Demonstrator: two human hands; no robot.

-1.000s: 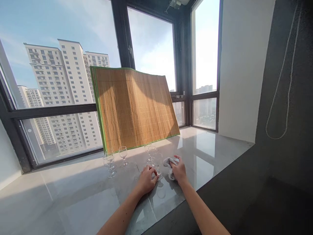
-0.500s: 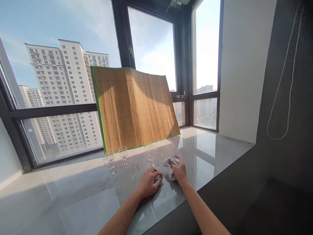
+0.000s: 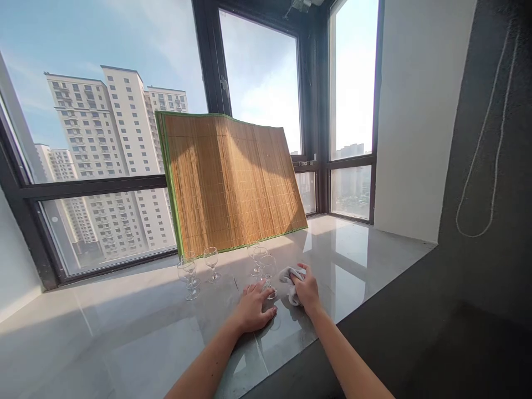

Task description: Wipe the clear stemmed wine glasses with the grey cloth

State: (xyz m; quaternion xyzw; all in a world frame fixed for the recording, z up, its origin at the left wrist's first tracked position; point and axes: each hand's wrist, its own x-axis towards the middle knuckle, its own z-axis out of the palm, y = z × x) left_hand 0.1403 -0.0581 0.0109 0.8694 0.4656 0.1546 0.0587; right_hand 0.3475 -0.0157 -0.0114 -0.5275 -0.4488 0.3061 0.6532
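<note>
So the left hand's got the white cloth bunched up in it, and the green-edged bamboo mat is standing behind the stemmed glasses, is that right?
Not quite: the head view shows the white cloth bunched in the right hand, not the left hand. The green-edged bamboo mat does stand behind the stemmed glasses.

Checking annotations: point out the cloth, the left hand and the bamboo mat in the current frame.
Cloth (image 3: 286, 275): head view, on its bunched upper part.
Left hand (image 3: 252, 309): head view, on the back of the hand.
Bamboo mat (image 3: 238, 183): head view, middle of its front face.
</note>
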